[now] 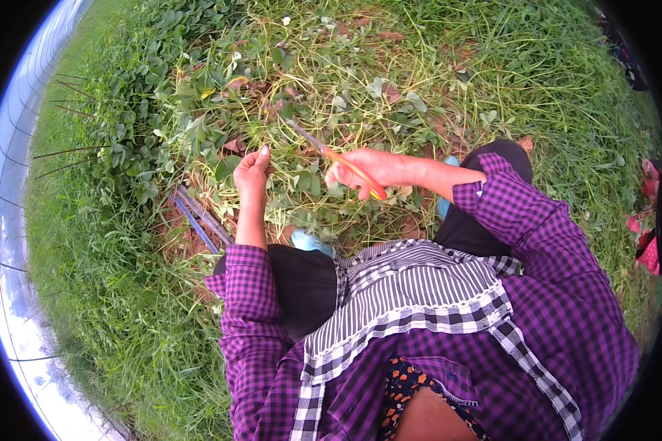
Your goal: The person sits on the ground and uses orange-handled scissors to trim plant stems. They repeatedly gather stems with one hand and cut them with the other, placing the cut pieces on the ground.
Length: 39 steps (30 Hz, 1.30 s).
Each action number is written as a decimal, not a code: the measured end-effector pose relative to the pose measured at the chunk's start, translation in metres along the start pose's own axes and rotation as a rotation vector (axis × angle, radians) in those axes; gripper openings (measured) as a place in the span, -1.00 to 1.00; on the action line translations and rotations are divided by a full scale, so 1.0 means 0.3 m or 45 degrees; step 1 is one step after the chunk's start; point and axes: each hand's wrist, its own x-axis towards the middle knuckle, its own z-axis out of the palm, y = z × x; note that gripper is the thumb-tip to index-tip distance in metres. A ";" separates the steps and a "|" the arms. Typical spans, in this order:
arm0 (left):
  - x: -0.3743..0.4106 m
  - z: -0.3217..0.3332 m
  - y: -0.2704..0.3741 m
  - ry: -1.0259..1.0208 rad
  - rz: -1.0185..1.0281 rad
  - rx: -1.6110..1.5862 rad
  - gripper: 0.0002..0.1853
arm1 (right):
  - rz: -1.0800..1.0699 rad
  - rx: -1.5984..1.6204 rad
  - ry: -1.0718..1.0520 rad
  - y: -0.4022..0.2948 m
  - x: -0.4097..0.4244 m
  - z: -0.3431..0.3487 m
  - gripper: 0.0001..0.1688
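Note:
My right hand (372, 170) is closed around the orange handle of a pair of scissors (346, 161). Their metal blades point up and left, and the tips lie over cut green stems and leaves. To the left, my left hand (251, 172) is raised above the plants with its fingers curled and the thumb up. Whether a thin stem is between the fingers cannot be seen. Below and between both hands spreads a patch of low leafy plants (309, 182) with trailing pale stems.
A blue rod and a grey rod (203, 215) lie on bare soil by my left knee. Light blue footwear (311, 241) shows under my legs. Dense green grass (116, 308) grows on the left, with thin dark stakes (69, 151). Red cloth (648, 251) shows at the right rim.

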 end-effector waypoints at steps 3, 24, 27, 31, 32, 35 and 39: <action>-0.016 -0.017 0.003 0.039 0.011 -0.007 -0.82 | 0.074 -0.041 -0.179 0.035 0.004 0.035 -0.18; -0.096 0.030 0.019 -0.166 0.011 -0.080 -0.82 | 0.069 0.135 -0.031 0.032 0.094 0.013 -0.39; -0.063 0.017 0.008 -0.199 -0.029 -0.054 -0.82 | 0.024 0.223 0.131 0.029 0.082 0.013 -0.36; -0.039 -0.019 -0.046 -0.188 -0.162 0.116 -0.90 | -0.037 0.144 0.372 0.026 0.110 -0.018 -0.34; -0.030 -0.034 -0.085 -0.190 -0.198 0.190 -0.86 | -0.111 0.219 0.442 -0.001 0.094 -0.007 -0.34; -0.004 -0.041 -0.266 -0.229 -0.359 0.431 -0.89 | -0.092 0.244 0.539 -0.036 0.074 -0.022 -0.36; -0.120 0.095 -0.531 -0.295 -0.362 0.885 -0.73 | -0.146 0.284 0.616 -0.039 0.053 -0.055 -0.36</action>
